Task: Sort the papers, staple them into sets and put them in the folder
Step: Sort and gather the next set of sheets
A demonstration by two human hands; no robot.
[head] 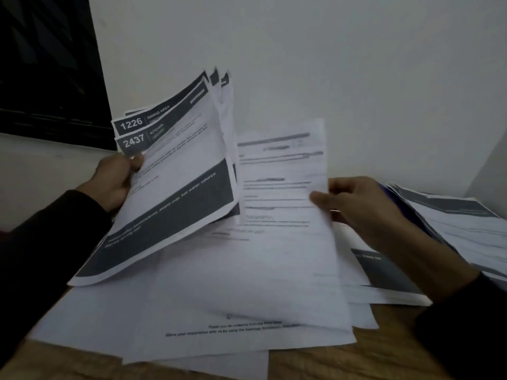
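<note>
Left hand [115,181] gripped a fanned bundle of printed sheets [175,171] by its left edge, thumb curled over the front, fingers behind and hidden from me. The bundle was lifted off the table and tilted; the front sheet carried dark header bars reading 2437 KITCHEN, the one behind it 1226 DINING AREA, and a wide dark band ran across the lower part. I could make out several more sheet edges fanned at the top right of the bundle.

Right hand [356,204] pinched a single text sheet [282,204] at its right edge, thumb on the front, fingers curled behind. That sheet was raised, blurred, and sat just right of the bundle, its left edge tucked behind the bundle's fan.

Under both hands lay loose papers [219,311] spread flat over the wooden table [384,352], overlapping, some text lines showing near the front edge. The held sheets blocked my view of most of the middle of that spread.

Far right, another stack of printed pages [452,223] lay on the table by the wall, partly behind the right wrist. A blue edge [389,192] showed beneath that stack; I couldn't tell whether it was the folder. White wall [329,64] behind, dark panel [46,64] at upper left. Dark sleeves [46,242] on both arms.
</note>
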